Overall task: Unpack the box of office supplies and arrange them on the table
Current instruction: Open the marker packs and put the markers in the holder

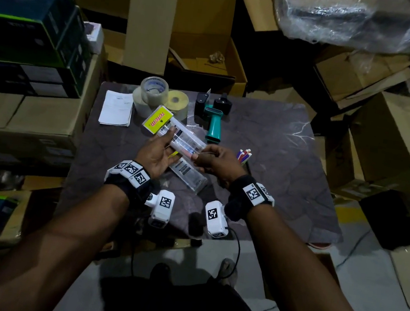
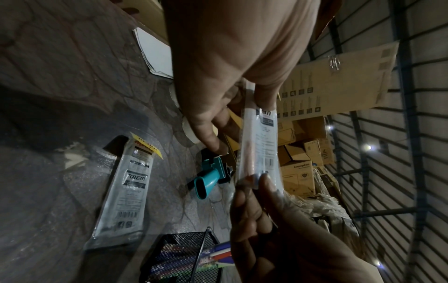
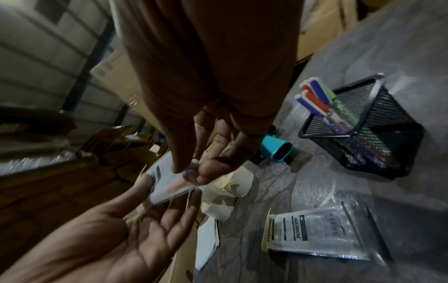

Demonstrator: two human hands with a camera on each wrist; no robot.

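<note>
The right hand (image 1: 217, 161) pinches the clear yellow-headed marker packet (image 1: 173, 130) by its near end; the left hand (image 1: 155, 152), fingers straight, merely props it, so the slick packet may slide off.

The mesh pen holder (image 1: 244, 164) is mostly hidden behind the right hand (image 1: 217, 164) in the head view. The second Totem packet (image 1: 188, 175) lies partly under both hands. Small print on the held packet (image 2: 263, 145) is too blurred to read.
</note>
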